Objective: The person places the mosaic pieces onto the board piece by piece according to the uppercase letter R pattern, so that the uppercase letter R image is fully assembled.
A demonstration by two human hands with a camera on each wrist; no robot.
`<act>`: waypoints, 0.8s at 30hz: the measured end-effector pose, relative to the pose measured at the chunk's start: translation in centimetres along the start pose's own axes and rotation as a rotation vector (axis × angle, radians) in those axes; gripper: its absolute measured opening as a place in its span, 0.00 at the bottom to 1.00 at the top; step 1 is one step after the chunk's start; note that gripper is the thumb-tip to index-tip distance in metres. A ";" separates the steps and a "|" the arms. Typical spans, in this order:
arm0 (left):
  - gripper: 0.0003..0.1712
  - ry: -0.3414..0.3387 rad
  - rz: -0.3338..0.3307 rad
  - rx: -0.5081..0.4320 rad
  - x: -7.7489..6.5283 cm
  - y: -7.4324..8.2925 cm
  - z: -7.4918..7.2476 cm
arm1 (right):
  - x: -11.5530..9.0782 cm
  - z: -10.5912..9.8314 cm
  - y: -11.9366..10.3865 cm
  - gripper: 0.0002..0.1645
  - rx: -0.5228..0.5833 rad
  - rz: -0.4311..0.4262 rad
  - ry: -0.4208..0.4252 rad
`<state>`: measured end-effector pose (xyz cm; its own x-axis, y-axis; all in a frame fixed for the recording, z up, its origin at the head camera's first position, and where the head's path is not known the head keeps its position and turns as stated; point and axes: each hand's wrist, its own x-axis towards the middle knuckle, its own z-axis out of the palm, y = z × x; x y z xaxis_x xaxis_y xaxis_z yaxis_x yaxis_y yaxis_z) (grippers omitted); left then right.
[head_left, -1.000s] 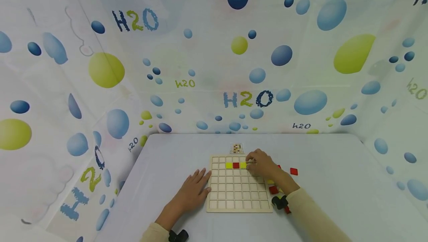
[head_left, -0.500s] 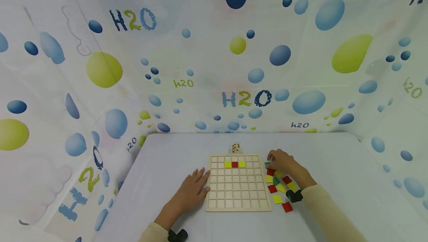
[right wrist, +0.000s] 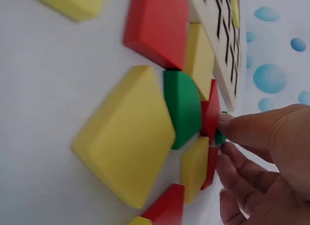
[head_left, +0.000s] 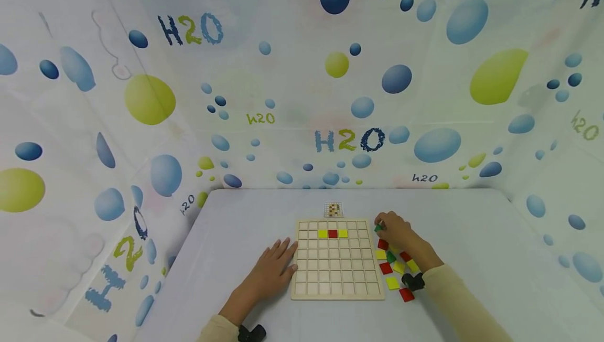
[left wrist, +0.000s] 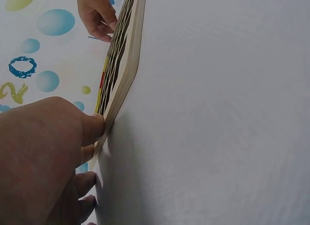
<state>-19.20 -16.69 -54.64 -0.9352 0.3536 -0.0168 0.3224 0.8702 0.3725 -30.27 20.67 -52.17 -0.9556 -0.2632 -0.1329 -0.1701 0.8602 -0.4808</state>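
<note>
A wooden grid board [head_left: 334, 294] lies on the table. Two yellow tiles [head_left: 343, 233] and one red tile [head_left: 332, 233] sit side by side in its second row. My left hand [head_left: 272, 271] rests on the table at the board's left side, fingers straight, with the thumb and fingertips touching its edge. Off the upper right corner, my right hand [head_left: 397, 231] pinches a small green tile [head_left: 378, 227] between thumb and fingers. In the right wrist view most of that green tile [right wrist: 220, 137] is hidden behind the thumb and the pile.
Right of the board lie several loose red, yellow and green tiles, among them a red tile [head_left: 407, 294], a yellow tile [head_left: 392, 282] and a second green tile [head_left: 390, 257]. A small printed pattern card [head_left: 333, 209] lies behind the board. A patterned curtain [head_left: 283, 69] surrounds the table.
My right hand has moved from the board's upper right cells to the right, beside the loose tiles, and now pinches a green tile. The tiles on the board and my left hand stay put.
</note>
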 end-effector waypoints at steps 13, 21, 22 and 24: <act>0.35 -0.003 -0.012 0.015 0.1 0.0 0.2 | -0.2 0.6 0.3 0.14 0.049 -0.045 0.046; 0.35 -0.007 -0.016 0.002 0.1 0.0 0.1 | -0.1 1.2 0.4 0.16 -0.029 -0.027 0.064; 0.35 -0.007 -0.016 0.004 0.1 -0.1 0.1 | 0.0 1.2 0.4 0.16 -0.035 -0.025 0.061; 0.35 -0.009 -0.014 0.006 0.1 -0.1 0.2 | 0.0 1.2 0.4 0.16 -0.039 -0.019 0.054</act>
<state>-19.30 -16.68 -54.84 -0.9382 0.3448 -0.0302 0.3105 0.8769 0.3668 -30.06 20.49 -53.41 -0.9635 -0.2564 -0.0772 -0.1961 0.8719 -0.4487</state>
